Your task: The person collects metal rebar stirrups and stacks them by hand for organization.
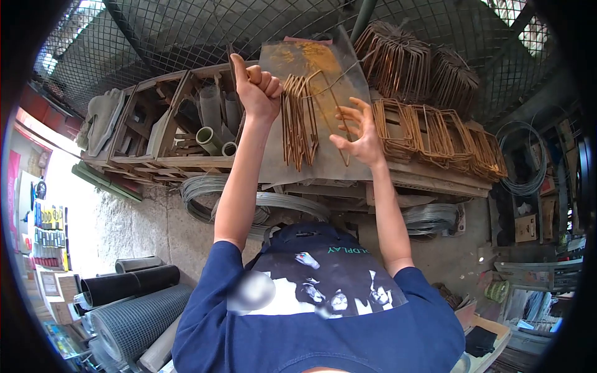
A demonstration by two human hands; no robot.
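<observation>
My left hand [258, 93] is closed with the thumb pointing up, wrapped round the near side of a bundle of rusty bent-steel stirrups [300, 124]. Several of these rectangular loops hang together from it. One more stirrup [328, 93] is angled away from the bundle, to the right. Close beside that loop is my right hand [360, 133], its fingers spread and curved, with nothing visibly held in them. Behind the bundle lies a rust-stained metal sheet [273, 59] on the bench.
Rows of stirrups [429, 133] lie on the bench at right, with taller stacks [395, 56] behind. A wooden rack [155, 121] holding tubes stands at left. Wire coils [429, 217] sit below the bench; mesh rolls [143, 317] lie at lower left. Wire fencing [205, 31] stands behind.
</observation>
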